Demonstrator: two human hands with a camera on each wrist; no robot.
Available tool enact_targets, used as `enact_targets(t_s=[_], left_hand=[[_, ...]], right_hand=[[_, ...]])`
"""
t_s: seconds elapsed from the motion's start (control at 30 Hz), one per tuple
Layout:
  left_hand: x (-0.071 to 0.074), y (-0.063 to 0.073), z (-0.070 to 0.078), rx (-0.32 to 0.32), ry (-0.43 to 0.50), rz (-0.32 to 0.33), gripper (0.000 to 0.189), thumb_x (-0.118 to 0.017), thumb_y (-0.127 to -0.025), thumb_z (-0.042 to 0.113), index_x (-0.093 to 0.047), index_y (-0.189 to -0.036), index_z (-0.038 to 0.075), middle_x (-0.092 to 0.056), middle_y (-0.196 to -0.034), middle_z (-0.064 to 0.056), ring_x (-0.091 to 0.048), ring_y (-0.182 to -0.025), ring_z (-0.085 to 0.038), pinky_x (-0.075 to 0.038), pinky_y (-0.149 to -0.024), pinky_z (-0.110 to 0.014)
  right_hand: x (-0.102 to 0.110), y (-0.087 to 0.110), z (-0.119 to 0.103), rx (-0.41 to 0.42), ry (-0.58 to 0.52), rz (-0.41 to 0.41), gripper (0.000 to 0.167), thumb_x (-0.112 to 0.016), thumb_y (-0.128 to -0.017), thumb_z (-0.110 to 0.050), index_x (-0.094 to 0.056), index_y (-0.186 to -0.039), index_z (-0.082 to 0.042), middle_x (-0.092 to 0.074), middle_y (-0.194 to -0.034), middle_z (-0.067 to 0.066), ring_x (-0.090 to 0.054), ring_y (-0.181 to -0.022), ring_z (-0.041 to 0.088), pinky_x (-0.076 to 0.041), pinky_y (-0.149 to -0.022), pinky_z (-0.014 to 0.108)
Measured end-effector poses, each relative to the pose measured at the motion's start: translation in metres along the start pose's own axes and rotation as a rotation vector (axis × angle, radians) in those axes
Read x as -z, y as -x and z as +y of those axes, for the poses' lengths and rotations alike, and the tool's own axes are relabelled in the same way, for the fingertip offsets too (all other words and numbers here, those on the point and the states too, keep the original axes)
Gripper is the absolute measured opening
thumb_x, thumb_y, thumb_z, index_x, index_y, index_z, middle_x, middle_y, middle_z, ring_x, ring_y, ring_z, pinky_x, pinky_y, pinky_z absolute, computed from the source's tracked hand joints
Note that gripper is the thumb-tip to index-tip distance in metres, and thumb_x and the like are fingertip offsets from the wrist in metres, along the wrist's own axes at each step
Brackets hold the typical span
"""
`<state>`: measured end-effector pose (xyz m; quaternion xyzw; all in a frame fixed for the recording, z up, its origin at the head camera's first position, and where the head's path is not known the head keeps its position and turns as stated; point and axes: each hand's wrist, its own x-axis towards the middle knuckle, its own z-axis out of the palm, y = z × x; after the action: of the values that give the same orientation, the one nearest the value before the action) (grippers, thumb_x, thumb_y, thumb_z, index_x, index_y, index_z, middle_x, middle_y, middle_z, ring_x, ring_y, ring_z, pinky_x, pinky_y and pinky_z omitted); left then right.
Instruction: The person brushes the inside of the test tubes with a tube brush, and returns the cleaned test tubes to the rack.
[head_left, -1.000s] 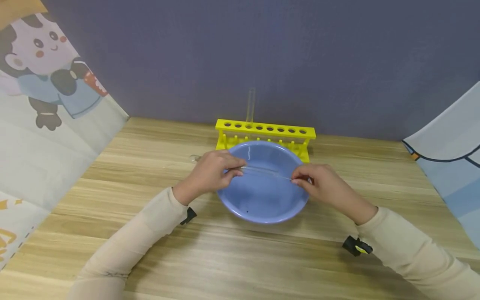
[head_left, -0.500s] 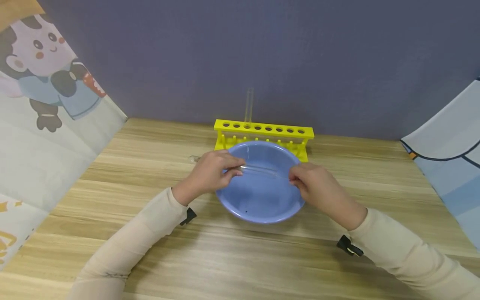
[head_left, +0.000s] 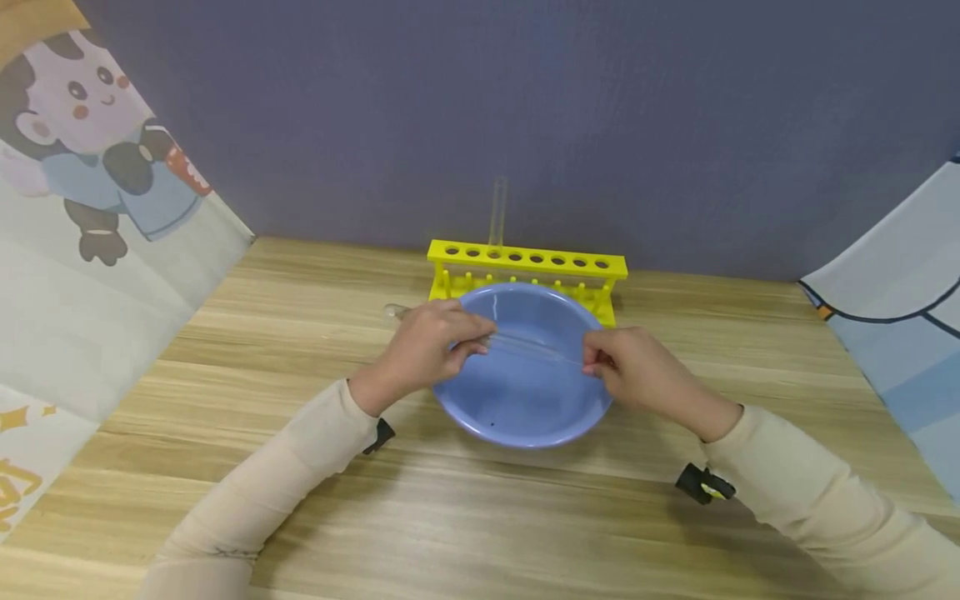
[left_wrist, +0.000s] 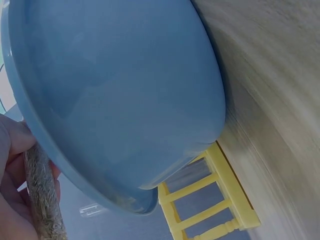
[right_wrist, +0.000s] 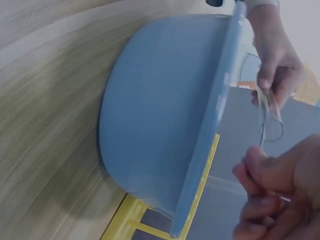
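Observation:
Over the blue basin (head_left: 525,408), my left hand (head_left: 431,343) grips a clear glass test tube (head_left: 528,343) that lies nearly level, its closed end sticking out to the left. Grey bristles of a test tube brush (left_wrist: 42,190) fill the tube beside the left fingers in the left wrist view. From the tube's mouth a thin wire runs right to my right hand (head_left: 633,364), which pinches it between thumb and curled fingers. The mouth of the tube faces the right hand in the right wrist view.
Directly behind the basin stands a yellow test tube rack (head_left: 611,267), with one clear test tube (head_left: 498,208) upright in it. A dark wall panel (head_left: 675,125) closes off the back of the wooden table (head_left: 480,525). Printed cloths hang at both sides.
My right hand shifted slightly left toward the tube, then back right, still pinching the brush wire. The left hand keeps its hold, and the tube's closed end has tipped up slightly.

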<state>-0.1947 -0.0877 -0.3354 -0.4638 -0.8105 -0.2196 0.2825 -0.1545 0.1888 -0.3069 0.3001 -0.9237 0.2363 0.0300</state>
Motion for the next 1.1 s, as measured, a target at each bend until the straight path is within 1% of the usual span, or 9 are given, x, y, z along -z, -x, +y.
enact_targets(t_s=[0.17,0.37,0.43,0.53,0.6,0.7,0.87,0.97,1.1], left_hand=[[-0.001,-0.001,0.001,-0.057,-0.018,0.046,0.021,-0.080,-0.072,0.006,-0.075,-0.093,0.007,-0.073,-0.089,0.001,-0.059,-0.068,-0.015,-0.047,-0.064,-0.027],[-0.002,-0.001,0.002,-0.104,-0.027,0.066,0.021,-0.079,-0.072,0.004,-0.075,-0.093,0.008,-0.073,-0.088,0.001,-0.057,-0.067,-0.015,-0.046,-0.063,-0.026],[-0.002,0.000,0.002,-0.111,-0.026,0.062,0.021,-0.079,-0.072,0.004,-0.075,-0.093,0.008,-0.073,-0.087,0.001,-0.057,-0.067,-0.015,-0.045,-0.063,-0.025],[-0.002,0.001,0.003,-0.110,-0.021,0.050,0.021,-0.079,-0.073,0.004,-0.075,-0.093,0.008,-0.073,-0.086,0.002,-0.056,-0.066,-0.014,-0.045,-0.062,-0.024],[-0.002,0.001,0.003,-0.104,-0.022,0.040,0.020,-0.078,-0.073,0.004,-0.075,-0.093,0.008,-0.073,-0.087,0.002,-0.056,-0.066,-0.014,-0.045,-0.061,-0.024],[-0.001,0.001,0.003,-0.086,-0.020,0.023,0.021,-0.078,-0.074,0.004,-0.075,-0.094,0.008,-0.073,-0.088,0.002,-0.058,-0.067,-0.014,-0.046,-0.062,-0.025],[0.000,0.001,0.003,-0.036,-0.014,-0.014,0.023,-0.078,-0.075,0.007,-0.075,-0.098,0.007,-0.073,-0.092,0.000,-0.061,-0.071,-0.014,-0.048,-0.063,-0.025],[0.001,0.002,0.004,0.004,-0.008,-0.038,0.022,-0.078,-0.076,0.008,-0.075,-0.098,0.006,-0.073,-0.092,-0.001,-0.062,-0.072,-0.014,-0.048,-0.063,-0.026],[0.002,0.002,0.004,0.068,0.008,-0.067,0.022,-0.077,-0.078,0.009,-0.075,-0.099,0.006,-0.073,-0.092,-0.002,-0.062,-0.072,-0.013,-0.048,-0.062,-0.025]], right_hand=[[0.008,0.000,0.006,-0.049,-0.159,-0.124,0.024,-0.068,-0.081,0.004,-0.054,-0.068,-0.009,-0.050,-0.063,-0.003,-0.046,-0.060,0.011,-0.039,-0.051,0.021],[0.015,0.000,0.014,-0.061,-0.313,-0.242,0.019,-0.066,-0.083,0.003,-0.057,-0.070,-0.007,-0.046,-0.063,-0.004,-0.043,-0.059,0.008,-0.037,-0.052,0.021],[0.017,0.000,0.015,-0.059,-0.344,-0.268,0.018,-0.066,-0.083,0.002,-0.057,-0.070,-0.006,-0.045,-0.062,-0.004,-0.042,-0.059,0.007,-0.036,-0.052,0.020],[0.018,0.001,0.016,-0.058,-0.346,-0.278,0.017,-0.066,-0.083,0.003,-0.058,-0.070,-0.005,-0.047,-0.063,-0.004,-0.042,-0.058,0.007,-0.036,-0.052,0.020],[0.018,0.002,0.016,-0.060,-0.312,-0.258,0.018,-0.066,-0.083,0.003,-0.057,-0.070,-0.006,-0.048,-0.063,-0.003,-0.043,-0.059,0.008,-0.037,-0.052,0.020],[0.017,0.003,0.015,-0.061,-0.221,-0.203,0.021,-0.066,-0.082,0.004,-0.056,-0.068,-0.007,-0.049,-0.063,-0.003,-0.043,-0.058,0.009,-0.037,-0.051,0.021],[0.015,0.003,0.011,-0.046,-0.090,-0.114,0.024,-0.068,-0.080,0.006,-0.054,-0.067,-0.008,-0.051,-0.063,-0.002,-0.045,-0.059,0.011,-0.040,-0.050,0.022],[0.011,0.004,0.011,-0.007,0.002,-0.046,0.024,-0.069,-0.079,0.006,-0.055,-0.067,-0.009,-0.054,-0.065,-0.002,-0.047,-0.060,0.011,-0.043,-0.051,0.023],[0.004,0.004,0.013,0.070,0.129,0.061,0.025,-0.068,-0.077,0.010,-0.055,-0.068,-0.010,-0.055,-0.067,-0.002,-0.050,-0.062,0.013,-0.045,-0.053,0.026]])
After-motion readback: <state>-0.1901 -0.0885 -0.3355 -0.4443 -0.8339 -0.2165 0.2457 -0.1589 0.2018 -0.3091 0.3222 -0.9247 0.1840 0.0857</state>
